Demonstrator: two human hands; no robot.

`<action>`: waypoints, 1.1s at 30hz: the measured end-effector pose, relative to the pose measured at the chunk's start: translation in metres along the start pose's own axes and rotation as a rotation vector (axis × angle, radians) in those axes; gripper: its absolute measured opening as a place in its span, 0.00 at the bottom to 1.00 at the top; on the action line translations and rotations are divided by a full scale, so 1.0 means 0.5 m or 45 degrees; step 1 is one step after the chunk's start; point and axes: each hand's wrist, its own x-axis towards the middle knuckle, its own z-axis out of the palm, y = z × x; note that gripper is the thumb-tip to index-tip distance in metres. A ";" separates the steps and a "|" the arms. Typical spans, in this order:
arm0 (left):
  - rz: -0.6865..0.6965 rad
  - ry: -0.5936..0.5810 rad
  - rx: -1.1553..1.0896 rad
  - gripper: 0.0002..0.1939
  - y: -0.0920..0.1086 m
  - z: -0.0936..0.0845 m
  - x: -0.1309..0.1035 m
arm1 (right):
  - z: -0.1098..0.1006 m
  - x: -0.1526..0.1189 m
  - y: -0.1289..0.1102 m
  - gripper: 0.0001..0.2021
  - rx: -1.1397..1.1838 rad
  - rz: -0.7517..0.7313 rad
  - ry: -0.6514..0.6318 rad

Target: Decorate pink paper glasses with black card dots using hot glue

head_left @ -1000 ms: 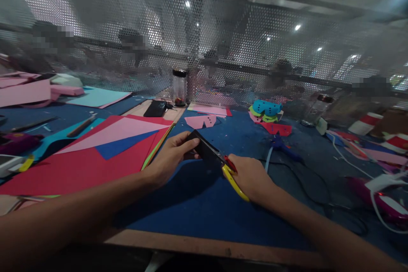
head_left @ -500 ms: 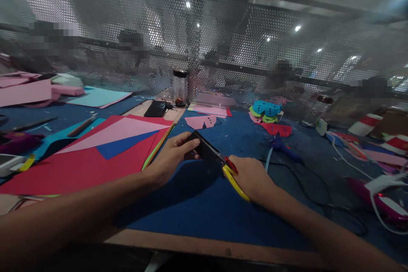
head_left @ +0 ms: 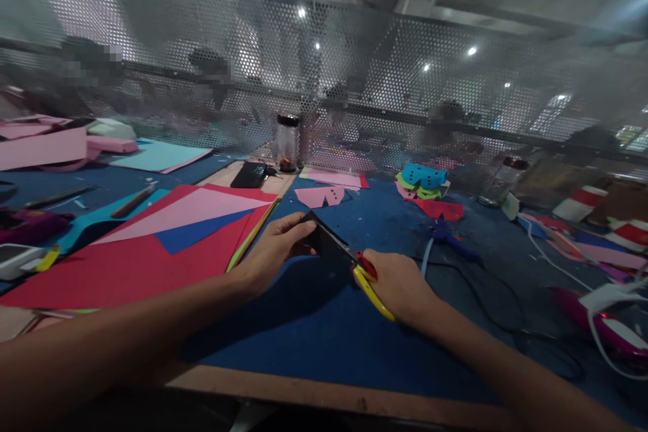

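Observation:
Near the middle of the blue table, my left hand pinches a dark piece of paper between thumb and fingers. My right hand is wrapped round the scissors, which have yellow and red handles. Their blades point up and left and lie along the dark paper. Beyond the hands lies a pink paper cutout with a notch and small dots. Left of my left hand are red sheets with pink and blue pieces on top.
A glass jar and a black phone-like object stand by the perforated screen. Stacked colored cutouts, a blue glue gun and its cable lie right. Another magenta tool is far right.
The whole view has shifted very slightly. My hands, the dark paper and the scissors hold nearly the same pose.

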 end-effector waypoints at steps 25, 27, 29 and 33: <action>0.070 -0.046 0.184 0.12 0.004 0.007 -0.010 | -0.001 -0.002 -0.007 0.10 0.008 -0.002 0.004; 0.067 -0.052 0.184 0.12 0.003 0.007 -0.010 | -0.003 -0.002 -0.008 0.10 -0.005 0.006 -0.012; 0.063 -0.052 0.182 0.12 0.002 0.006 -0.009 | -0.005 -0.003 -0.008 0.10 -0.017 0.010 -0.023; 0.056 -0.058 0.169 0.12 0.000 0.005 -0.007 | -0.004 -0.001 -0.006 0.11 -0.038 0.010 -0.032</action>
